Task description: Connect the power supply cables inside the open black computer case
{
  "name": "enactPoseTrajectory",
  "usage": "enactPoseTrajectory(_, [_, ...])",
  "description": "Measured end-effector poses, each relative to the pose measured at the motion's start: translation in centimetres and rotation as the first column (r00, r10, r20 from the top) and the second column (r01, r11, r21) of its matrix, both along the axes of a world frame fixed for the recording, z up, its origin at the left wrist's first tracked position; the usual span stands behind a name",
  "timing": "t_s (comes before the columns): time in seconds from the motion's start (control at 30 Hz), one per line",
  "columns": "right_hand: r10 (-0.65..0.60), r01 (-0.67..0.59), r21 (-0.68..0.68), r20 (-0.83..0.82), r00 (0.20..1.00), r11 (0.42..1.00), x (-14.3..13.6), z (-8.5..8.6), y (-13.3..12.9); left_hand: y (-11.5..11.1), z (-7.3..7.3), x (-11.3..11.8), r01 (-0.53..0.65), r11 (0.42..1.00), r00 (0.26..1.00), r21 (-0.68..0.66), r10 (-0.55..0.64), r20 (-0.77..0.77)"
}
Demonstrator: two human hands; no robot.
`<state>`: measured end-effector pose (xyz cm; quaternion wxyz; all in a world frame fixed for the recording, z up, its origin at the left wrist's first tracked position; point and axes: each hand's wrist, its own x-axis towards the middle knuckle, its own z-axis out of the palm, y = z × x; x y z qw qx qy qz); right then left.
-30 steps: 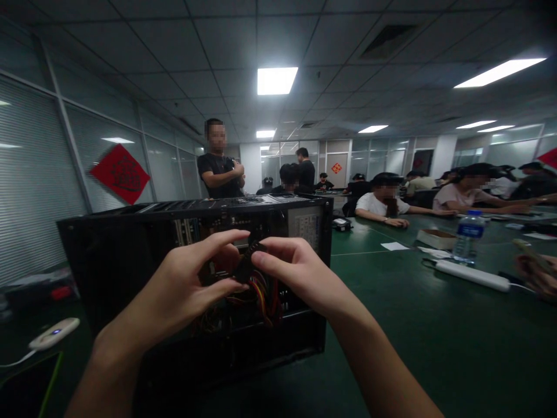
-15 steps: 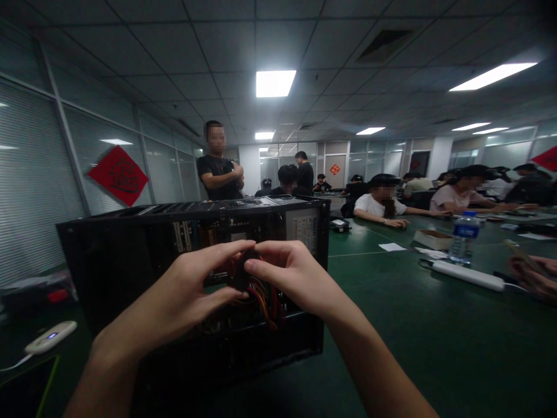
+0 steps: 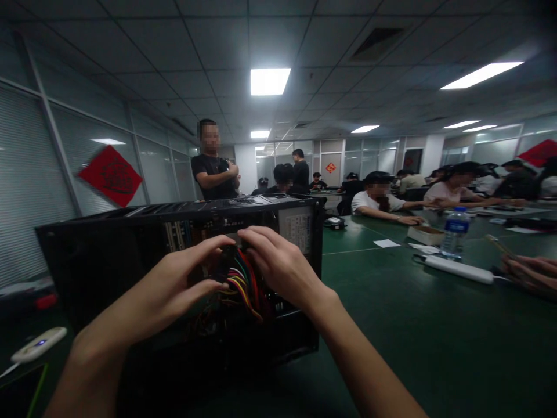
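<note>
A black desktop computer case [image 3: 104, 273] lies in front of me with its side open, showing circuit parts within. At the opening, my left hand [image 3: 174, 284] has its thumb and fingers closed about a dark plug [image 3: 221, 264]. A bundle of coloured wires [image 3: 243, 284], red, yellow, white and green among them, runs from the plug and bends down. My right hand [image 3: 282, 264] is curled over the upper part of that bundle, its fingertips close to those of the left hand. The right thumb is mostly hidden.
On the green table [image 3: 369, 313] to the right are a white power strip [image 3: 459, 270], a water bottle [image 3: 455, 232], a small box [image 3: 425, 234] and paper [image 3: 386, 243]. A white device [image 3: 40, 343] lies at left. Another person's hands [image 3: 528, 273] are at far right.
My right hand has turned and its thumb has slipped from sight, so more of the coloured wires shows. The plug has tilted in the left hand. The view has shifted slightly.
</note>
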<state>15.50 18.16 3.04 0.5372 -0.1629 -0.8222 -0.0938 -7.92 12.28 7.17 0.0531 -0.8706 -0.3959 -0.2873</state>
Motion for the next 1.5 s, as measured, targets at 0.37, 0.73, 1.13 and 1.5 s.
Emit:
enactPoseTrajectory(0.37, [-0.191,0.14,0.289,0.156,0.969,0.947,-0.2,-0.6,0.7,1.9,-0.3,1.3,-0.016,0.999,0.997,0.038,0.013,0.075])
enactPoseTrajectory(0.73, [-0.298,0.444,-0.244,0.464,0.834,0.862,-2.8,-1.2,-0.4,4.4,-1.7,0.9,-0.03,0.993,0.992,0.117,0.044,-0.119])
enactPoseTrajectory(1.13, [-0.207,0.555,-0.385,0.653,0.728,0.737,-4.5,-7.5,6.3,8.5,-6.8,0.7,-0.448,0.888,0.861,-0.101,0.399,-0.316])
enactPoseTrajectory(1.5, [-0.219,0.548,-0.381,0.636,0.74,0.745,-4.6,-7.3,5.7,8.9,-8.9,0.5,-0.406,0.909,0.887,-0.093,0.367,-0.281])
